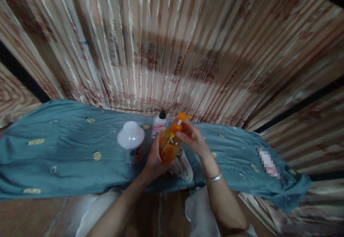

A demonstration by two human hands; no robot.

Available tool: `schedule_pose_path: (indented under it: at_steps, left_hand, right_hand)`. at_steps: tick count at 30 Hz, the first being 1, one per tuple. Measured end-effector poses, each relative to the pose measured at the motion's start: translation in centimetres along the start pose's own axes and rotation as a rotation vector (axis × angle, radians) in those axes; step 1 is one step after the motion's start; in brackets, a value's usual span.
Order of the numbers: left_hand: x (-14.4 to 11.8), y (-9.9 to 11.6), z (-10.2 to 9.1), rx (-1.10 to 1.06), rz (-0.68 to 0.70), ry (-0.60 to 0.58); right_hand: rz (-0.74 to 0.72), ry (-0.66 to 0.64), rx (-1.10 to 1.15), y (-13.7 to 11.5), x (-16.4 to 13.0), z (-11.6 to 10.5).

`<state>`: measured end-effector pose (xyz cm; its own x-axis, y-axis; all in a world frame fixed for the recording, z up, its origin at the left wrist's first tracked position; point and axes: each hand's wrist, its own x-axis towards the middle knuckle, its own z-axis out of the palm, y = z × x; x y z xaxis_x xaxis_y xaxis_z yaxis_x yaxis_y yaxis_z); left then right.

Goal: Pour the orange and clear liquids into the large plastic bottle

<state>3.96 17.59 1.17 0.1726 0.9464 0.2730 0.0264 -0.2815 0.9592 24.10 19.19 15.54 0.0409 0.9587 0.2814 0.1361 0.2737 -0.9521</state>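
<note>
Curtain fabric (172, 43), striped in cream and reddish brown, is spread across the whole far side of the scene. Below it, a long teal cloth (61, 151) dotted with small gold motifs is laid from left to right, and every smaller item is set on it. Bare wooden floor (158, 212) is seen at the near edge, between two patches of white garment.

Near the middle of the cloth, an amber pump bottle (170, 144) is gripped around its body by the left hand (154, 160), fingers wrapped firmly from the left side, the bottle kept upright just above a crumpled white rag (184, 167). The orange pump head (180, 119) is pinched at its collar by the right hand (192, 138), thumb and fingertips closed on it from the right; a silver bangle (213, 177) is worn on that wrist.

Just left of the bottle, a container with a domed white lid (130, 135) is seen standing, close to the left hand but apart from it. Behind, toward the curtain, a small white bottle with a black cap (159, 125) is partly hidden by the amber one. Far right on the cloth, a blurred-out patch is seen and cannot be identified.
</note>
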Motion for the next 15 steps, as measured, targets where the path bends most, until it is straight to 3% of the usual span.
schedule_pose_path:
  at_steps: [4,10,15]
  left_hand:
    - [0.24,-0.27,-0.25,0.019,-0.01,0.013]
    - [0.35,-0.26,-0.44,0.021,-0.007,0.006]
    - [0.28,-0.1,-0.32,0.058,0.001,0.027]
  right_hand:
    - [-0.003,0.055,-0.031,0.39,0.53,0.17]
    - [0.007,-0.011,-0.033,0.01,0.27,0.67]
    - [0.007,0.075,-0.123,0.12,0.59,0.73]
